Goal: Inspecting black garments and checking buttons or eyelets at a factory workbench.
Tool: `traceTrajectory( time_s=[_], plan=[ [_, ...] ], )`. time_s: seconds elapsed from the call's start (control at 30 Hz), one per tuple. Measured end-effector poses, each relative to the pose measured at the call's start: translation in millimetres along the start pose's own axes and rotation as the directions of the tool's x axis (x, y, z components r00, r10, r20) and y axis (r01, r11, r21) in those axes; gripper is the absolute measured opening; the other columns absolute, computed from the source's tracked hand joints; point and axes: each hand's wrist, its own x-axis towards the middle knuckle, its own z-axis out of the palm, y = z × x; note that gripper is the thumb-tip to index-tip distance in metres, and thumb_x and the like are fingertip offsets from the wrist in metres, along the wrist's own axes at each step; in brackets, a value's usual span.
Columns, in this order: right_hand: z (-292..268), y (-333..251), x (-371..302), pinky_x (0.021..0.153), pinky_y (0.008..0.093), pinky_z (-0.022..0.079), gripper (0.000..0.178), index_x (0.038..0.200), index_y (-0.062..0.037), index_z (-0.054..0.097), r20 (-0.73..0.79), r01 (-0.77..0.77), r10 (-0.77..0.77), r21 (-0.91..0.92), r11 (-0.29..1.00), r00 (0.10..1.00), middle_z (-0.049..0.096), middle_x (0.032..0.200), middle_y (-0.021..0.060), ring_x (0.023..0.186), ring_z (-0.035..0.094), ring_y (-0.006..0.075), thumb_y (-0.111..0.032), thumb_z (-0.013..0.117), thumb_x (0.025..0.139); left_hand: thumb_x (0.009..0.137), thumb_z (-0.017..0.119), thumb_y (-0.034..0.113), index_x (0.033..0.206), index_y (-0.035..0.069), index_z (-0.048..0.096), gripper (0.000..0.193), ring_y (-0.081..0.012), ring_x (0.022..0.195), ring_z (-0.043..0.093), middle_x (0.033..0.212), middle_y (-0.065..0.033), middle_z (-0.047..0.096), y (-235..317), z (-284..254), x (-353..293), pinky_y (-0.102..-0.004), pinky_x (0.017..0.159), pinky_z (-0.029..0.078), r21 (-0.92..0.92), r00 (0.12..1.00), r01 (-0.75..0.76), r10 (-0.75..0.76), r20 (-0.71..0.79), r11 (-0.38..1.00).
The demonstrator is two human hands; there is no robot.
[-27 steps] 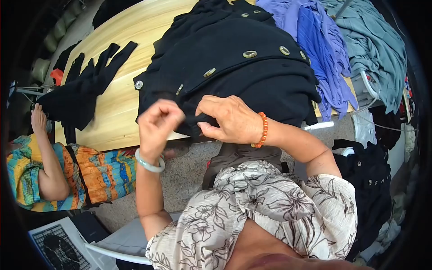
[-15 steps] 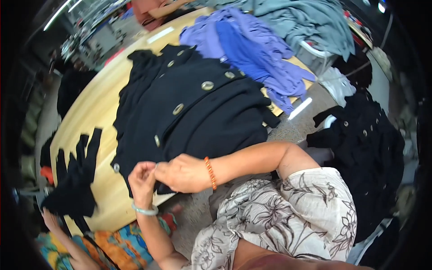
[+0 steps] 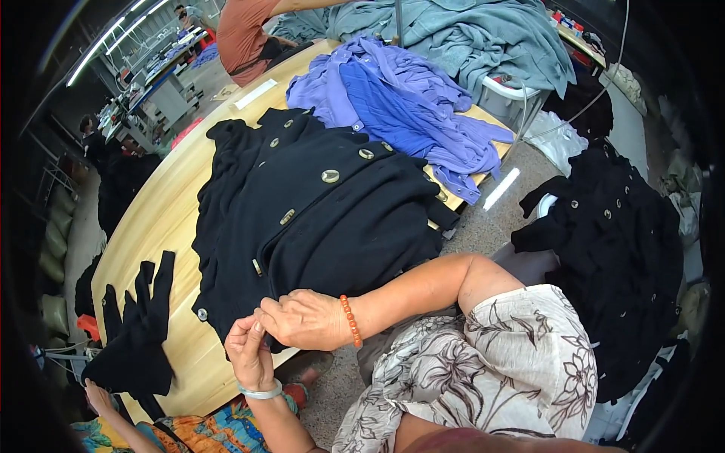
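Sewing workshop, laid out around a pale wooden counter (image 3: 185, 355). Left hand (image 3: 251, 349) and right hand (image 3: 300, 320) both closed to a pinch, fingertips meeting at the near-left hem of a black garment (image 3: 249, 196). Cannot tell about cloth or thread between the fingertips.

Black garment spread rumpled on the counter, just beyond the hands, large buttons facing up. Likely soft and limp, with fair weight from sheer bulk; judged not slippery from the matte look; hardly fragile, apart from a possible snag. Best held at two spaced points along the hem or button band, not by one button; probably prone to sagging if lifted one-handed.

Counts, going outward:
- Bracelets, two: pale band (image 3: 260, 391), left wrist; orange beads (image 3: 350, 321), right wrist.
- Black garment, apparently one, hidden layers uncountable; buttons on top, at least eight.
- Smaller black piece (image 3: 142, 343) at left, one, held by a co-worker in a bright print (image 3: 215, 432).
- Purple clothes (image 3: 325, 83), one pile, pieces uncountable; deeper blue piece (image 3: 385, 109) on top, one.
- Teal clothes (image 3: 491, 38), one heap; grey bin (image 3: 495, 98) beneath, one.
- Dark buttoned garment (image 3: 604, 264) off at right, one.
- Clear bag (image 3: 559, 143), one.
- Co-worker in a rust shirt (image 3: 243, 38) at the far end, one.
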Motion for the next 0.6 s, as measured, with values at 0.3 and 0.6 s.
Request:
traceTrajectory(
  time_s=[0.3, 0.6],
  plan=[
    [7, 26, 2, 0.054, 0.0410, 0.051, 0.020, 0.083, 0.0043, 0.056, 0.023, 0.003, -0.009, 0.244, 0.970, 1.000, 0.055, 0.080, 0.0171, 0.060, 0.063, 0.0310, -0.011, 0.066, 0.075, 0.083, 0.063, -0.008, 0.123, -0.009, 0.060, 0.041, -0.0185, 0.102, 0.061, 0.111, -0.0099, 0.062, 12, 25, -24, -0.0288, 0.097, 0.045, 0.499, 0.978, -0.205, 0.197, 0.069, 0.842],
    [6, 24, 11, 0.071, 0.0448, 0.056, 0.016, 0.078, 0.0064, 0.066, 0.186, -0.130, 0.047, 0.462, 0.877, 0.981, 0.064, 0.087, 0.0263, 0.079, 0.067, 0.0404, -0.007, 0.061, 0.071, 0.091, 0.056, -0.005, 0.109, -0.006, 0.067, 0.021, -0.0227, 0.094, 0.063, 0.102, -0.0143, 0.068, -4, 22, -30, -0.0334, 0.088, 0.050, 0.853, 0.853, -0.328, 0.515, 0.083, 0.406]
  ],
)
